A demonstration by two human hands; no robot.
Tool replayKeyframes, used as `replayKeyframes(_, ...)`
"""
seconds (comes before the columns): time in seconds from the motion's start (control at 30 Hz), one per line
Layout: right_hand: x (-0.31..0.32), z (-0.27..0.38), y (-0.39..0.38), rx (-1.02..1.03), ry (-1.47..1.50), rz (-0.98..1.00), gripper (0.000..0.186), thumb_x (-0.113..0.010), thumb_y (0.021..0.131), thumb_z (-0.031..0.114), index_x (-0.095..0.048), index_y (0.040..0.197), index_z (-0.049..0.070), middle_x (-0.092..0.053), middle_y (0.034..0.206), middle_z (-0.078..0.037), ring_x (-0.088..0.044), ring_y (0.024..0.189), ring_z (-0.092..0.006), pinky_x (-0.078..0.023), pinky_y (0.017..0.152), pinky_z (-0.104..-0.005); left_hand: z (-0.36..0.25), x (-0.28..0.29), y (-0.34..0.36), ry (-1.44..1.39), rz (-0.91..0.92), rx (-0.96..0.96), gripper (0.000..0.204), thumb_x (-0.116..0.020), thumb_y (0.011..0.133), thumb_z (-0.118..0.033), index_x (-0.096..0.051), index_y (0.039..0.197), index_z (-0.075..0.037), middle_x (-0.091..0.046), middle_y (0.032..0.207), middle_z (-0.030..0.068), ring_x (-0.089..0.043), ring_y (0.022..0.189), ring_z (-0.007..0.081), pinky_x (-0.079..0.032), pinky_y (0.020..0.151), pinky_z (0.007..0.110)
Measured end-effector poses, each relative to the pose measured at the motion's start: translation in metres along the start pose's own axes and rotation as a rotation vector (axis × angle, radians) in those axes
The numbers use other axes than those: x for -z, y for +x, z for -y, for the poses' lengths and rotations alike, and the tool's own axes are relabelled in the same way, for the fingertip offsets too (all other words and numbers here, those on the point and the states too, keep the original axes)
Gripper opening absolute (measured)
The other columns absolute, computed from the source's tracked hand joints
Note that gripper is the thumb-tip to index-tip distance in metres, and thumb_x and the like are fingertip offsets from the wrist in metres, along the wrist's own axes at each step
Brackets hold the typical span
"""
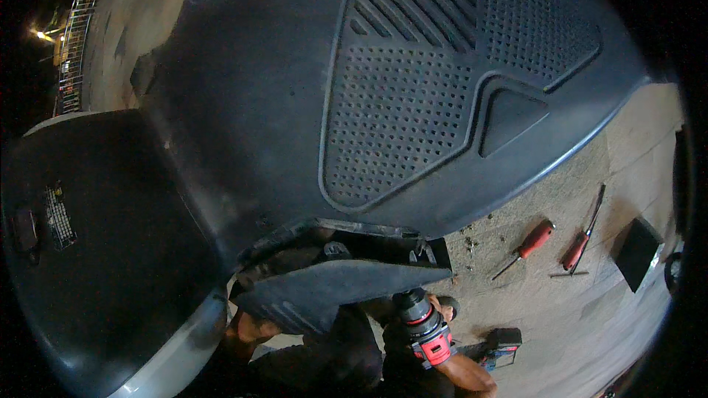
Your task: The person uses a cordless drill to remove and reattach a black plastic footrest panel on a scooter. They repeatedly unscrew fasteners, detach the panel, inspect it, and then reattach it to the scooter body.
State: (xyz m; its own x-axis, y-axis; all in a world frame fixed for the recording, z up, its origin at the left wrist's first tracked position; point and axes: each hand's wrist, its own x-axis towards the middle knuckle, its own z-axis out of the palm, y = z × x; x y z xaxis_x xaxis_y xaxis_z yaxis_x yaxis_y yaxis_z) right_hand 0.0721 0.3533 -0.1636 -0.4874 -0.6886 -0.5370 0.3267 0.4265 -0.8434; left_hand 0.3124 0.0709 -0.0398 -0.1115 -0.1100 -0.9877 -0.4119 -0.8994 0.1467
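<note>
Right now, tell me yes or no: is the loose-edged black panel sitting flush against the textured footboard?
No, an open gap shows between the upper edge of the black panel and the footboard.

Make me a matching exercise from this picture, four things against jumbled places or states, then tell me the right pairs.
Things:
1. Power tool
2. Black block
3. Dark panel
4. Light

Places or states:
A. Glowing, upper left
B. Angled out from an opening
C. Below the panel's right end
D. Right of the red-handled tools

Pairs: 1-C, 2-D, 3-B, 4-A.
</note>
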Motion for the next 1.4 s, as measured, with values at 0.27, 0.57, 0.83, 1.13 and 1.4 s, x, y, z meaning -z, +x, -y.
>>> replayKeyframes(0.27,0.004,0.008,-0.008,-0.034,-0.038,0.007,0.037,-0.079,0.073,0.023,-0.070,0.105,0.006,-0.070,0.104,-0.013,-0.066,0.095,-0.0313,-0.052,0.085,-0.0387,-0.002,0.000,-0.017,-0.044,-0.047,0.030,0.056,-0.076,0.080,-0.024,-0.054,0.127,-0.003,-0.060,0.124,0.0105,-0.057,0.114,0.0245,-0.046,0.099,0.037)
replayKeyframes(0.57,-0.002,0.017,0.005,0.107,-0.003,-0.004,0.039,-0.079,0.072,0.017,-0.068,0.106,0.003,-0.069,0.105,-0.014,-0.065,0.097,-0.0328,-0.051,0.086,-0.0381,0.000,-0.004,-0.035,-0.063,-0.076,0.043,0.060,-0.076,0.079,-0.024,-0.052,0.130,-0.003,-0.058,0.127,0.0108,-0.056,0.117,0.0253,-0.045,0.101,0.038)
replayKeyframes(0.83,-0.005,0.002,-0.003,-0.055,-0.205,0.136,0.036,-0.077,0.073,0.014,-0.067,0.105,0.001,-0.068,0.105,-0.016,-0.066,0.095,-0.0318,-0.051,0.085,-0.0368,0.000,-0.008,-0.040,-0.068,-0.082,0.045,0.064,-0.076,0.078,-0.025,-0.050,0.133,-0.003,-0.057,0.130,0.0111,-0.055,0.119,0.0260,-0.044,0.103,0.038)
replayKeyframes(1.13,-0.001,-0.024,-0.009,0.159,0.051,0.075,0.037,-0.077,0.072,0.015,-0.067,0.105,0.000,-0.066,0.099,-0.016,-0.064,0.093,-0.0341,-0.051,0.084,-0.0386,0.000,-0.013,-0.035,-0.094,-0.074,0.030,0.069,-0.076,0.077,-0.025,-0.048,0.136,-0.003,-0.056,0.133,0.0113,-0.054,0.122,0.0268,-0.044,0.105,0.039)
replayKeyframes(1.4,-0.004,-0.018,-0.008,0.034,-0.149,0.189,0.045,-0.077,0.071,0.029,-0.065,0.108,0.004,-0.065,0.109,-0.015,-0.065,0.101,-0.0340,-0.052,0.087,-0.0385,0.000,-0.013,-0.041,-0.138,-0.065,-0.041,0.073,-0.077,0.076,-0.026,-0.046,0.139,-0.003,-0.054,0.136,0.0116,-0.053,0.124,0.0276,-0.043,0.107,0.040)
